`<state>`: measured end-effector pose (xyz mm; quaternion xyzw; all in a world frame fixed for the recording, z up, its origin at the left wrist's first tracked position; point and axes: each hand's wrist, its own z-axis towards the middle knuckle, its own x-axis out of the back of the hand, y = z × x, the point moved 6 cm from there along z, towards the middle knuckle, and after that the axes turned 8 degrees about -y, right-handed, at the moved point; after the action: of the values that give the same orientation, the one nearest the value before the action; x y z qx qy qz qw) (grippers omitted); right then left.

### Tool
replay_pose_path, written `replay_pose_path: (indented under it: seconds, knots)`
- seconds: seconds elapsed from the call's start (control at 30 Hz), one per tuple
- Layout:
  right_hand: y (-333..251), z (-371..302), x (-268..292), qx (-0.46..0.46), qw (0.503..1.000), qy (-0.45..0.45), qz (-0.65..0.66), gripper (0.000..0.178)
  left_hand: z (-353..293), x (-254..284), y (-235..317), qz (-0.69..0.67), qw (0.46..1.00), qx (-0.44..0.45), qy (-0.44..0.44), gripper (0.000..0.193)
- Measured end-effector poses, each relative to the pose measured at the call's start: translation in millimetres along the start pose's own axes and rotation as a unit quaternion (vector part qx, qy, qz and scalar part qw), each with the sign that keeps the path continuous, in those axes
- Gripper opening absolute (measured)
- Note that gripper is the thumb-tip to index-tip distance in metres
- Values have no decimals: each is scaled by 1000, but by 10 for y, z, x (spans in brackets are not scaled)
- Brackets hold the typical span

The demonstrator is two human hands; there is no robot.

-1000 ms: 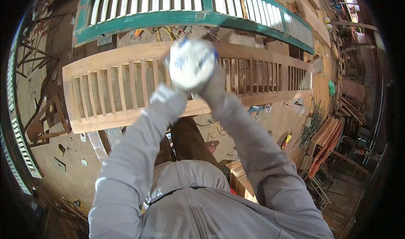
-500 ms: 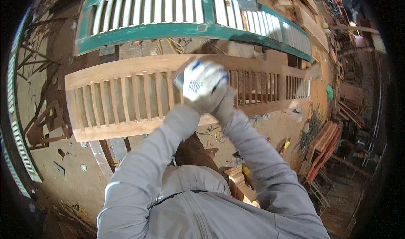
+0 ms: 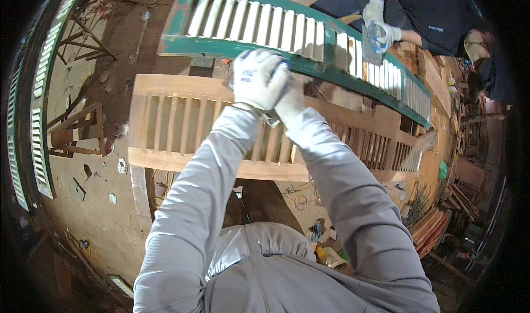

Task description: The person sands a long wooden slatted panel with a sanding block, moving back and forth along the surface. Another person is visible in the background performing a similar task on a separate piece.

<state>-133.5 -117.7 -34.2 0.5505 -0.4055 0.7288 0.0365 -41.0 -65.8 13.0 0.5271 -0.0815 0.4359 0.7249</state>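
My left hand [image 3: 252,82], in a white and blue work glove, is closed over the far rail of a bare wooden slatted panel [image 3: 215,167]. A small dark edge shows beside its fingers, too little to tell what it is. Pressed against it from the right is my gloved right hand [image 3: 287,98], fingers closed and largely hidden. Both forearms reach across the panel's slats. Just beyond my hands lies a green-framed panel [image 3: 221,49] with white slats.
At the far right a co-worker's gloved hands [image 3: 381,34] hold a greyish flat block [image 3: 371,46] on the green panel. More green slatted panels [image 3: 40,141] stand at the left. Wooden trestles [image 3: 83,130], stacked red-brown boards [image 3: 425,230] and floor debris lie around.
My joined hands have moved away from me, from over the slats to the panel's far rail. The view has shifted, and more of the co-worker is now visible.
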Motion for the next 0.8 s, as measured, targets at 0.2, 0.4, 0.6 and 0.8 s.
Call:
replay_pose_path:
  seconds: [0.2, 0.4, 0.6, 0.8]
  knots:
    - [-1348, 896, -974, 94, 982, -123, -108, 27, -231, 1327, -1078, 106, 988, 29, 104, 22]
    - [-1825, 1265, -1652, 22, 988, -141, 53, 32, -173, 1934, -1321, 196, 979, -21, -62, 33]
    - [-1502, 1017, -1194, 100, 991, -70, -54, 28, -76, 1391, -1151, -2, 999, 12, -43, 34]
    - [-224, 381, -314, 74, 996, -31, -31, 42, 217, 133, -218, -42, 995, -20, -90, 32]
